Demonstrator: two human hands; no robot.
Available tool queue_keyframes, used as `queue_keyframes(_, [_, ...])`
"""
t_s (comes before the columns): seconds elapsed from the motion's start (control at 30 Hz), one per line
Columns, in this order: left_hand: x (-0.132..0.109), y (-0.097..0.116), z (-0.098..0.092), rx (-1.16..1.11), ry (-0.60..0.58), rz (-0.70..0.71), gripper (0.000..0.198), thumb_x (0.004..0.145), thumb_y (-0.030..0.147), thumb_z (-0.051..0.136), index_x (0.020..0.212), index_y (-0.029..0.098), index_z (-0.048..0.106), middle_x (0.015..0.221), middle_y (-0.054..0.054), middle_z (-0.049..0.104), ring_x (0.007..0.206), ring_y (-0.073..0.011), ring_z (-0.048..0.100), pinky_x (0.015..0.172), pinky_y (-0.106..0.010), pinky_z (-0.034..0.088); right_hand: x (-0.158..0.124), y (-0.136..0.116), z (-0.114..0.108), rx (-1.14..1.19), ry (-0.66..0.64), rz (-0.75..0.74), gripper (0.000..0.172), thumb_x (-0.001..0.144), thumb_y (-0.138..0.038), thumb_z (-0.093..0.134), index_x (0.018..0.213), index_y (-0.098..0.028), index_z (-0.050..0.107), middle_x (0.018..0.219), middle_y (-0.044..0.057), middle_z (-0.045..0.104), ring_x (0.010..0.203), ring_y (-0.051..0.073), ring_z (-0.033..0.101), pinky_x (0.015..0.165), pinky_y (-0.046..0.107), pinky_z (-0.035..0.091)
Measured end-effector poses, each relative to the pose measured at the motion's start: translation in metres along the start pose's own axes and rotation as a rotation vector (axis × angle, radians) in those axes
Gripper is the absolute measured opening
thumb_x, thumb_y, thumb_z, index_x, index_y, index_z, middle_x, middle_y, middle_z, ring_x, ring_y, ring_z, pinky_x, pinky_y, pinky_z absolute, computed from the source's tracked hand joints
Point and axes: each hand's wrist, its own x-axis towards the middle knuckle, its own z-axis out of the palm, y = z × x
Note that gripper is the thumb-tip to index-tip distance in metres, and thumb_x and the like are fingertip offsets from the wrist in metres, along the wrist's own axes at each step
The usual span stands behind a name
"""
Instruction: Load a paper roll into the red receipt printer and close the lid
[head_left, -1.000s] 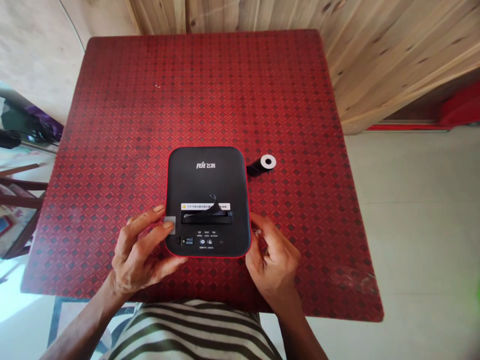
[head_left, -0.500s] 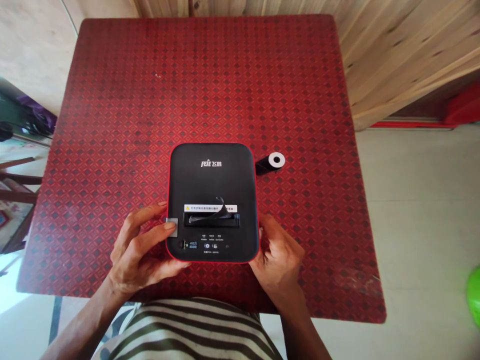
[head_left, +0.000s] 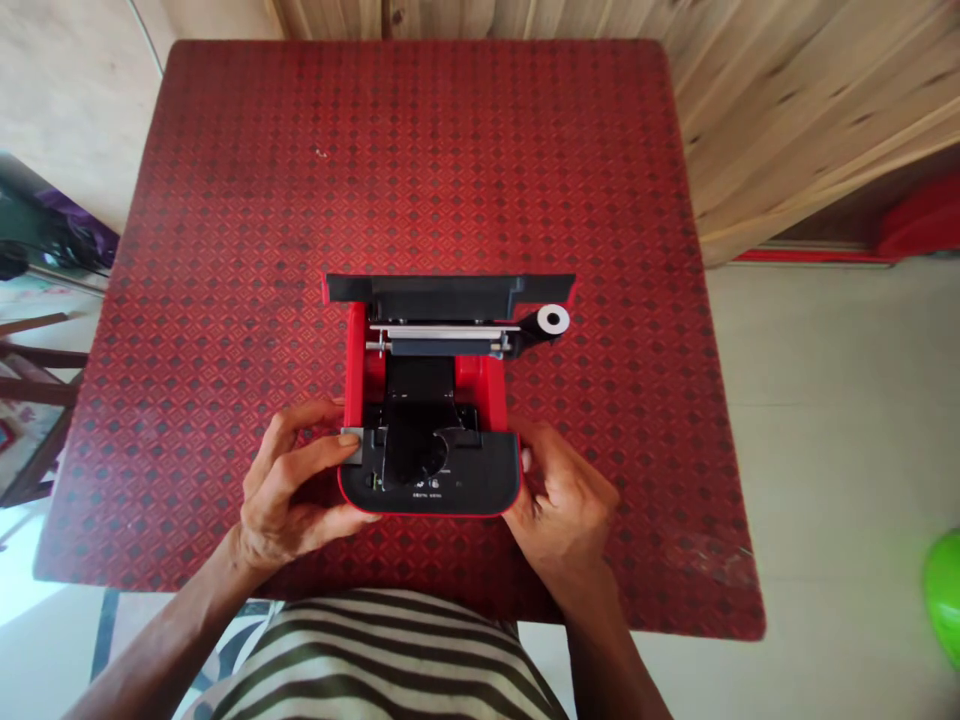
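A red and black receipt printer (head_left: pixel 480 478) sits on the table close to me with its lid (head_left: pixel 442 298) tilted up at the back. Black paper (head_left: pixel 420 430) runs out of the inside and lies over the front panel. My left hand (head_left: pixel 289 490) grips the printer's left side, a finger on the grey latch (head_left: pixel 352 447) at the corner and the thumb at the front edge. My right hand (head_left: pixel 562 500) is closed against the right side, its fingertips partly hidden. Beside the lid lies a roll of black paper (head_left: pixel 553 319) with a white end.
The printer stands on a table with a red patterned cover (head_left: pixel 420 160). A wooden plank wall (head_left: pixel 795 110) borders the back and right. Dark wooden chair parts (head_left: pixel 37 370) show at the left, and a green round object (head_left: pixel 943 590) at the far right.
The printer's lid has swung up and back, exposing the inside and the black paper. Both hands have kept their places at the printer's sides.
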Motion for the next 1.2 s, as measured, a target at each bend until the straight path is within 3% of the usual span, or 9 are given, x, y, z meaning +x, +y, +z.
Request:
queue_keyframes(0.17, [-0.005,-0.003,0.004,0.061,0.045,0.062,0.046,0.097,0.045,0.072,0.136,0.023,0.061,0.122,-0.012,0.07,0.101,-0.0217,0.071,0.078,-0.035,0.064,0.013,-0.009,-0.025,-0.134,0.154,-0.026,0.024,0.098,-0.009,0.067,0.114,-0.027,0.071,0.088,0.0,0.079,0.07,0.016,0.074,0.068,0.029,0.059])
queue_keyframes(0.23, [-0.005,-0.002,0.004,0.073,0.055,0.075,0.048,0.096,0.043,0.074,0.138,0.023,0.06,0.122,-0.012,0.071,0.1,-0.0223,0.071,0.078,-0.035,0.064,0.025,-0.019,-0.035,-0.155,0.152,-0.092,0.029,0.097,-0.009,0.068,0.117,-0.03,0.071,0.093,0.0,0.079,0.076,0.018,0.074,0.073,0.033,0.06])
queue_keyframes(0.33, [-0.006,0.0,0.003,0.071,0.052,0.075,0.051,0.095,0.038,0.076,0.14,0.021,0.059,0.121,-0.013,0.07,0.103,-0.0233,0.071,0.08,-0.035,0.065,0.051,-0.036,-0.036,-0.102,0.036,-0.262,0.029,0.098,-0.01,0.068,0.121,-0.027,0.071,0.106,0.004,0.08,0.092,0.02,0.075,0.085,0.037,0.062])
queue_keyframes(0.43, [-0.01,0.0,0.002,0.064,0.037,0.067,0.051,0.095,0.032,0.075,0.141,0.02,0.057,0.125,-0.015,0.068,0.108,-0.0236,0.07,0.086,-0.035,0.065,0.077,-0.049,-0.022,-0.15,-0.22,-0.386,0.025,0.101,-0.007,0.062,0.121,-0.018,0.072,0.117,0.01,0.079,0.105,0.023,0.074,0.095,0.04,0.061])
queue_keyframes(0.53, [-0.014,-0.001,0.002,0.053,0.015,0.056,0.052,0.096,0.031,0.074,0.143,0.02,0.056,0.13,-0.016,0.066,0.115,-0.0248,0.069,0.091,-0.036,0.065,0.098,-0.057,-0.005,-0.303,-0.478,-0.377,0.024,0.102,-0.007,0.058,0.119,-0.014,0.072,0.128,0.014,0.076,0.113,0.027,0.072,0.099,0.044,0.06])
queue_keyframes(0.7, [-0.018,0.0,0.001,0.034,-0.022,0.045,0.048,0.101,0.033,0.067,0.145,0.019,0.055,0.132,-0.017,0.064,0.118,-0.0231,0.069,0.093,-0.033,0.065,0.119,-0.069,0.011,-0.52,-0.689,-0.283,0.028,0.101,-0.004,0.055,0.124,-0.012,0.069,0.131,0.016,0.073,0.113,0.031,0.074,0.095,0.044,0.06])
queue_keyframes(0.9, [-0.02,0.0,0.001,0.047,-0.039,0.014,0.049,0.102,0.036,0.066,0.147,0.022,0.054,0.132,-0.015,0.066,0.111,-0.0214,0.072,0.088,-0.032,0.067,0.122,-0.077,0.018,-0.658,-0.725,-0.281,0.032,0.101,-0.004,0.049,0.126,-0.015,0.067,0.123,0.014,0.073,0.099,0.028,0.076,0.072,0.038,0.057])
queue_keyframes(1.2, [-0.019,0.0,0.0,0.047,-0.048,0.026,0.044,0.102,0.035,0.066,0.141,0.017,0.057,0.131,-0.016,0.064,0.112,-0.0213,0.07,0.088,-0.031,0.066,0.124,-0.073,0.019,-0.624,-0.785,-0.287,0.026,0.101,-0.007,0.051,0.118,-0.017,0.069,0.113,0.01,0.076,0.091,0.025,0.075,0.067,0.036,0.05])
